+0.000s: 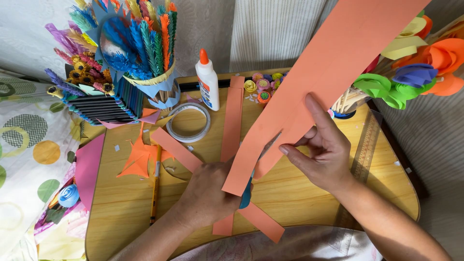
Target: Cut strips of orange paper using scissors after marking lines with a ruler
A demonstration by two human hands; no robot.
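A large orange paper sheet (338, 67) runs from the upper right down to the middle of the wooden table (290, 193). My right hand (324, 150) pinches its lower edge between thumb and fingers. My left hand (208, 193) grips blue-handled scissors (247, 192), whose blades are hidden under the sheet, where a slit separates a strip. Cut orange strips (233, 121) lie on the table below and beside my hands.
A white glue bottle (208, 82), a tape roll (188, 123), a pencil (155, 188), orange scraps (137, 159), a ruler (365, 150). Paper feather crafts (140, 38) stand at back left, paper flowers (420, 67) at right, small rolled flowers (263, 87) behind.
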